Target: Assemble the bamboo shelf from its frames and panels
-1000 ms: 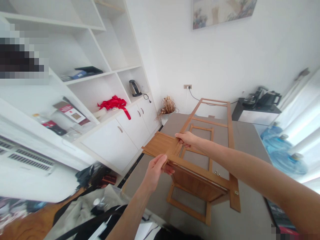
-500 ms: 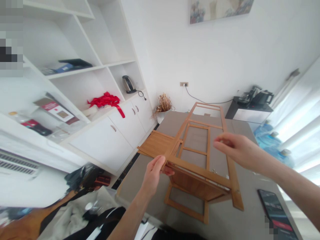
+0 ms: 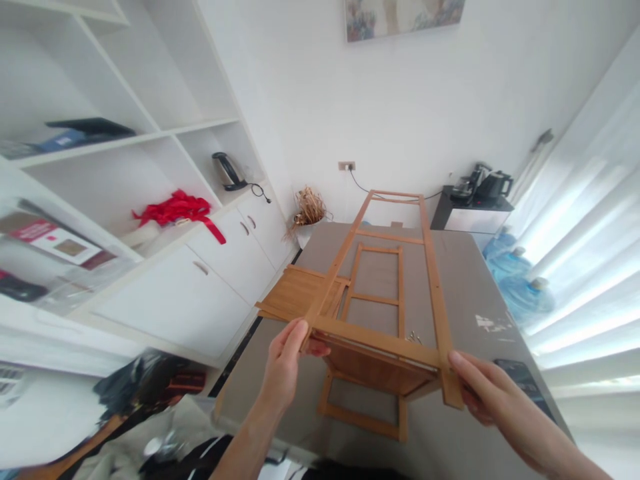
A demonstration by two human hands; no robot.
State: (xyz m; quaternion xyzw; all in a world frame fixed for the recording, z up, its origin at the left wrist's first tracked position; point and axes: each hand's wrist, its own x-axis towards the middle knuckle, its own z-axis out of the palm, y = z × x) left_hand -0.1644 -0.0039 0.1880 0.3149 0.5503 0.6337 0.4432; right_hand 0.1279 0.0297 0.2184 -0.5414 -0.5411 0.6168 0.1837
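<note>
Grey table (image 3: 465, 293) beneath wooden frame (image 3: 375, 339); white shelving (image 3: 173, 67), white wall (image 3: 410, 107).

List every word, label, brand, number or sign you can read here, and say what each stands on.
No text is legible.
Red-and-white box: print too blurred to read.
Blue item at upper left: its pale label is too small to read.
Wooden frame: no lettering visible.

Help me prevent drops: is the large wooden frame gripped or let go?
Gripped: left hand and right hand clasp the large wooden frame, one at each near corner.
</note>
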